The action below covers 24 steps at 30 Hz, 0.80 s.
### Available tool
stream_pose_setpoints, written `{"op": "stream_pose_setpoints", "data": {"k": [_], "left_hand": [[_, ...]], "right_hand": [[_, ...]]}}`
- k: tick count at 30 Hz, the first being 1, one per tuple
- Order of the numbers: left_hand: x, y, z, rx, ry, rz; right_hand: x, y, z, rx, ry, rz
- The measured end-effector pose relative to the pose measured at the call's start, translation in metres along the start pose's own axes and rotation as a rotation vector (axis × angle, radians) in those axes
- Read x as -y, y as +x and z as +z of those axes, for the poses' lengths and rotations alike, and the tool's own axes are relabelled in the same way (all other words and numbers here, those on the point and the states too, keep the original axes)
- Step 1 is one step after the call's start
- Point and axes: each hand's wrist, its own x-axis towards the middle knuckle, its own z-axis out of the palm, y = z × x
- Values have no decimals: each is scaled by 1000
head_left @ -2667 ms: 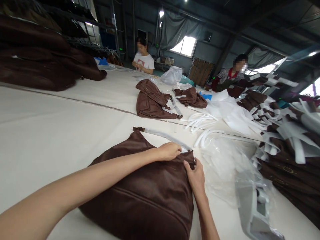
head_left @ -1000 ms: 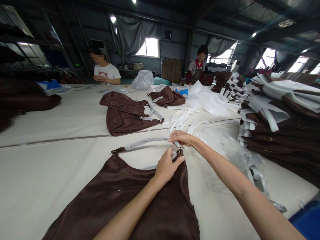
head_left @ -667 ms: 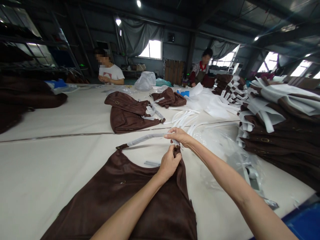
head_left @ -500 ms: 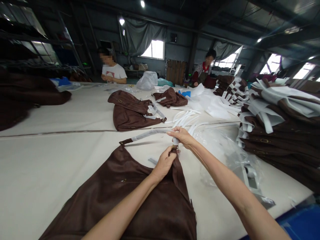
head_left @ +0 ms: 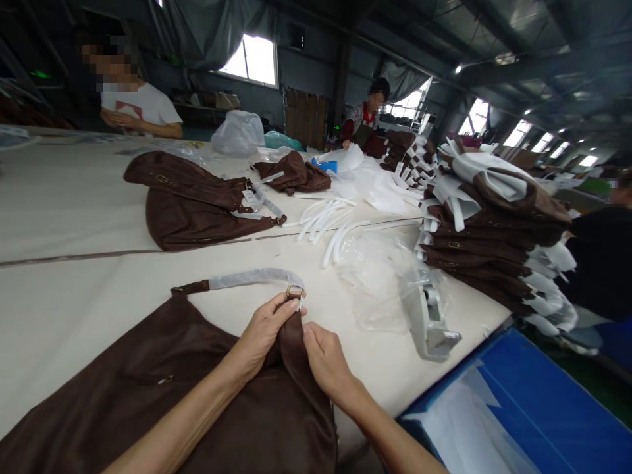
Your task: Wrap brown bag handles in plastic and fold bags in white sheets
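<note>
A large brown leather bag point(head_left: 162, 388) lies flat on the cream table in front of me. Its strap point(head_left: 247, 278) is wrapped in white foam paper and ends in a brass buckle point(head_left: 295, 291) at the bag's right corner. My left hand point(head_left: 264, 329) pinches that corner just below the buckle. My right hand point(head_left: 323, 359) grips the bag's right edge a little lower, beside the left hand.
Two more brown bags point(head_left: 190, 204) lie farther back. White foam strips point(head_left: 320, 220) and clear plastic bags point(head_left: 385, 276) sit to the right, beside a tall stack of wrapped bags point(head_left: 488, 224). A blue bin point(head_left: 523, 408) stands at the table's edge. Other people work at the far side and right.
My right hand has let go of the wrapped strap and dropped onto the bag's edge beside my left hand. The view has swung to the right and closer.
</note>
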Motion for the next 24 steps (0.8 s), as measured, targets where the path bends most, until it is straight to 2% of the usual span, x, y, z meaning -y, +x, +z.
{"op": "stream_pose_setpoints", "data": {"k": [2,4,8,11,13,16,21,24], "left_hand": [[5,-7,1,11,18,-50],[9,-12,3,33,36,-60],[10,-13,6,22,20,-74],[6,-11,8,-5,9,-122],[4,-11,8,0,8,-133],[3,-12,8,7,0,-129],[3,-14,7,17,-11,-109],[4,-14,5,37,-24,-100]], "right_hand": [[-1,-19,-5,23,41,26],[-7,-36,-19,-14,108,65],[-31,-59,-68,-260,128,168],[-45,-61,-111,-448,-32,132],[-48,-51,-135,-533,-200,64],[-54,-18,-157,-572,-414,-53],[-80,58,-167,-545,-505,-145],[-95,88,-169,-483,-540,-196]]}}
